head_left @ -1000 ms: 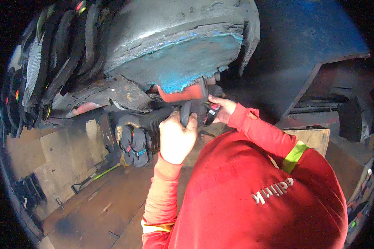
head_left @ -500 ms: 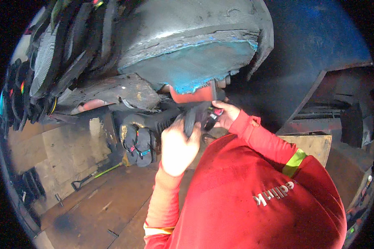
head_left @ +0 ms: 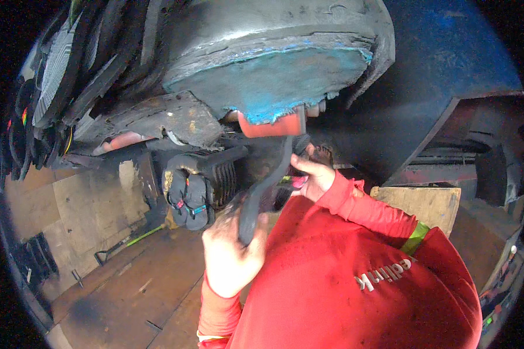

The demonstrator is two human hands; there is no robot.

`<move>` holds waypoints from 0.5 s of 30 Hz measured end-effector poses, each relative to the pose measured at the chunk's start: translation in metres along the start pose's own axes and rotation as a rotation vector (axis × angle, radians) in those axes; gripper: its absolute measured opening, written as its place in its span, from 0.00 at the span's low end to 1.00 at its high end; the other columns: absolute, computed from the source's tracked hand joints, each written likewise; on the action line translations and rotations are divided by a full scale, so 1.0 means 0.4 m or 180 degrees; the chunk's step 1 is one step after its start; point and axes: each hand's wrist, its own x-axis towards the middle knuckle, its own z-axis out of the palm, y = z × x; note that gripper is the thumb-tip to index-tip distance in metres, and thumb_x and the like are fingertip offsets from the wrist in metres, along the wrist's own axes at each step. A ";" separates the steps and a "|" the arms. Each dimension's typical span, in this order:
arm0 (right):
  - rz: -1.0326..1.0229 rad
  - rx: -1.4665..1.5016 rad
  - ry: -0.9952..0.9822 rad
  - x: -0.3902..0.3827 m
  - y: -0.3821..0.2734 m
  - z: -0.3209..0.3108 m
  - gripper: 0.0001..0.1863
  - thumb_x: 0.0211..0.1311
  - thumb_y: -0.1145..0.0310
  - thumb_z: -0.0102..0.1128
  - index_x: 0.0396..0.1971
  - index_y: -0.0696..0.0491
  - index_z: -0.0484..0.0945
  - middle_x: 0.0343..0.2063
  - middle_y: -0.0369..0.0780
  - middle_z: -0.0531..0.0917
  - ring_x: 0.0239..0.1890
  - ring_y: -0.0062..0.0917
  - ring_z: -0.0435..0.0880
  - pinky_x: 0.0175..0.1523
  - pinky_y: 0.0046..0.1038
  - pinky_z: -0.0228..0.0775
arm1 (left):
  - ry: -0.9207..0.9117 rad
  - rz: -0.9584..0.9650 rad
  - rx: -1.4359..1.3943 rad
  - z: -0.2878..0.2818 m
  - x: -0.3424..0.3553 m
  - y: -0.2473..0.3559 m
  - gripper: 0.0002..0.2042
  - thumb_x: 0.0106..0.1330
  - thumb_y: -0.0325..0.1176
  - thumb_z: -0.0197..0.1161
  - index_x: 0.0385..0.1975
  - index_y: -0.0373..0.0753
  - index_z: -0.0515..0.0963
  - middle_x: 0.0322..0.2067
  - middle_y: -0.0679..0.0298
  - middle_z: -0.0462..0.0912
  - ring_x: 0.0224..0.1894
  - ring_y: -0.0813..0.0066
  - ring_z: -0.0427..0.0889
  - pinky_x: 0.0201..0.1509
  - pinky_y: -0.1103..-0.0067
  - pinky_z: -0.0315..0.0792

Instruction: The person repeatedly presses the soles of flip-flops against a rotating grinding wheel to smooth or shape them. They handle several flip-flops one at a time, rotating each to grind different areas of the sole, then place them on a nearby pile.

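Observation:
My left hand (head_left: 233,253) is closed round the near end of a dark flip-flop (head_left: 252,212), thumb along its edge. The sole is tilted and seen edge-on, slanting up and away to the right. My right hand (head_left: 314,177) grips the far part, where a bit of pink and green shows by the fingers. The flip-flop's far end is just below an orange-red machine part (head_left: 273,125); I cannot tell whether they touch. Above that part hangs a ragged, blue-green dusty sheet (head_left: 262,87) under a grey rounded housing (head_left: 273,23).
Several flip-flops (head_left: 187,200) are bundled upright to the left of my hands. More dark soles (head_left: 55,81) hang at the upper left. A blue panel (head_left: 431,52) stands at the right, with a wooden board (head_left: 416,206) below it. A green-handled tool (head_left: 142,235) lies on the brown floor.
My left hand has moved down and left with its end of the flip-flop, which has turned edge-on. My right hand has shifted slightly down and still holds the other part.

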 end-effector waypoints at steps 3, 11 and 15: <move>-0.0082 0.0027 0.0201 0.019 -0.027 -0.009 0.16 0.70 0.56 0.56 0.51 0.49 0.76 0.48 0.42 0.82 0.52 0.37 0.80 0.55 0.50 0.74 | 0.0108 -0.0188 0.0122 0.045 0.033 -0.020 0.07 0.61 0.28 0.65 0.35 0.33 0.79 0.24 0.49 0.80 0.25 0.53 0.82 0.30 0.69 0.73; -0.0368 -0.0410 -0.0012 0.001 0.016 -0.025 0.17 0.71 0.58 0.56 0.54 0.49 0.75 0.52 0.40 0.80 0.53 0.35 0.80 0.56 0.47 0.75 | 0.0176 -0.0071 0.0314 0.033 -0.082 -0.057 0.14 0.60 0.25 0.63 0.46 0.28 0.77 0.35 0.43 0.82 0.34 0.46 0.83 0.37 0.64 0.77; -0.0425 -0.0263 -0.0133 -0.013 0.032 -0.028 0.19 0.71 0.64 0.56 0.59 0.47 0.71 0.54 0.39 0.79 0.55 0.34 0.80 0.58 0.45 0.75 | 0.0227 0.0019 0.0127 0.005 -0.124 -0.025 0.16 0.59 0.25 0.63 0.47 0.30 0.78 0.37 0.45 0.83 0.34 0.48 0.84 0.37 0.66 0.78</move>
